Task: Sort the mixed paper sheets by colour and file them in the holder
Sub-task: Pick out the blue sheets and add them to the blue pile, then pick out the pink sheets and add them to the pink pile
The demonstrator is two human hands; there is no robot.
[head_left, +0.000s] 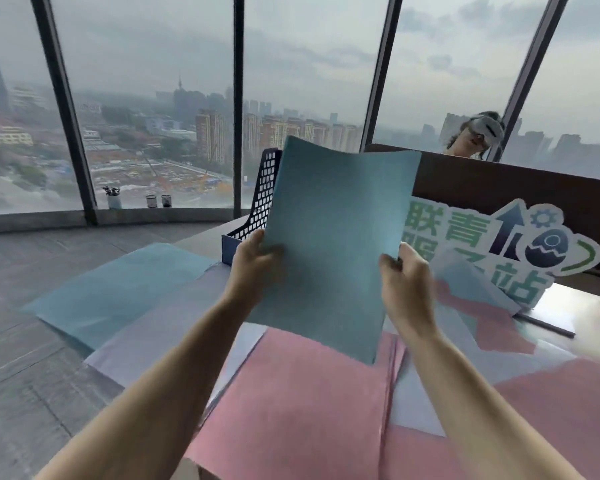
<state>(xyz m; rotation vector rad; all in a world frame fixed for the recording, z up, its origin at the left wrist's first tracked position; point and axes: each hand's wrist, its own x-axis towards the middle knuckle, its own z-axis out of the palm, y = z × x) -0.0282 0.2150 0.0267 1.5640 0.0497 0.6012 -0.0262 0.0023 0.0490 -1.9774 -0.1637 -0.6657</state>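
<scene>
Both my hands hold up a blue paper sheet [329,244] in front of me. My left hand [253,268] grips its left edge and my right hand [407,282] pinches its right edge. Behind the sheet stands the dark blue mesh file holder [257,209], mostly hidden by the paper. On the table lie more sheets: a blue one [118,292] at the left, lilac ones [160,337] in the middle, pink ones [291,403] near me, and a mixed pile of pink and pale sheets [475,306] at the right.
A white cut-out sign [492,237] with green characters leans on a brown partition [534,188] at the right. A person wearing a headset [475,136] sits behind it. Cups [156,200] stand on the window sill. The table's left edge drops to grey floor [32,341].
</scene>
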